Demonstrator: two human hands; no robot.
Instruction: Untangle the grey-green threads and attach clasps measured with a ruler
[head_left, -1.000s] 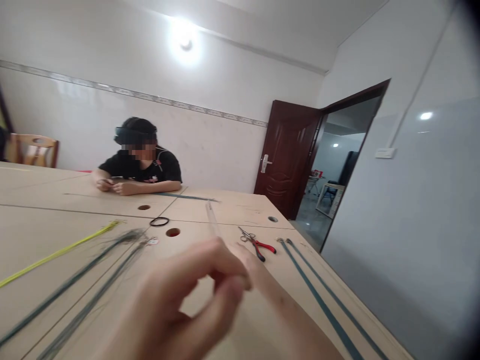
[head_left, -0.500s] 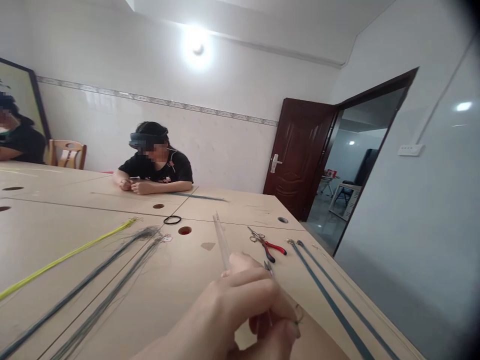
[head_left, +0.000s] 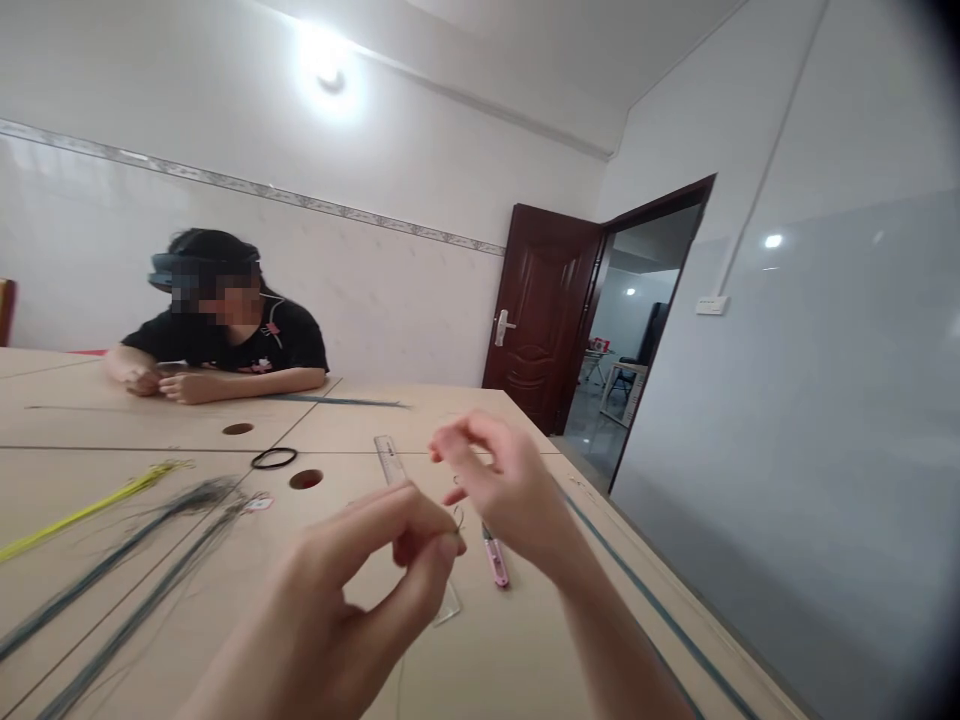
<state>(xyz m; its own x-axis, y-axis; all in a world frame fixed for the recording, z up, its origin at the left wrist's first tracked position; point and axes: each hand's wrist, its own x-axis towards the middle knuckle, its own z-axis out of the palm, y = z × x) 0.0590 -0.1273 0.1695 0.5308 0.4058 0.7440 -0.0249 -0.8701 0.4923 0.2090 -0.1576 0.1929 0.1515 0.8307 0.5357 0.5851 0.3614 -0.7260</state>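
Note:
My left hand [head_left: 352,590] is raised over the table with thumb and forefinger pinched on a small thin hook or wire end [head_left: 456,522]. My right hand [head_left: 504,490] hovers just beyond it, fingers loosely curled and apart, holding nothing I can make out. A clear ruler [head_left: 388,460] lies on the table behind the hands, partly hidden by them. A small pink snipper [head_left: 495,560] lies below my right hand.
Long yellow [head_left: 90,508] and dark cord bundles [head_left: 127,560] stretch across the left of the wooden table [head_left: 360,420]. A black ring [head_left: 274,458] lies by two round holes. A person in black sits at the far side. An open door [head_left: 540,310] is at right.
The view swung to the right. My right hand came up from the table into view, and the left hand now pinches a small wire piece. The red-handled scissors are hidden now.

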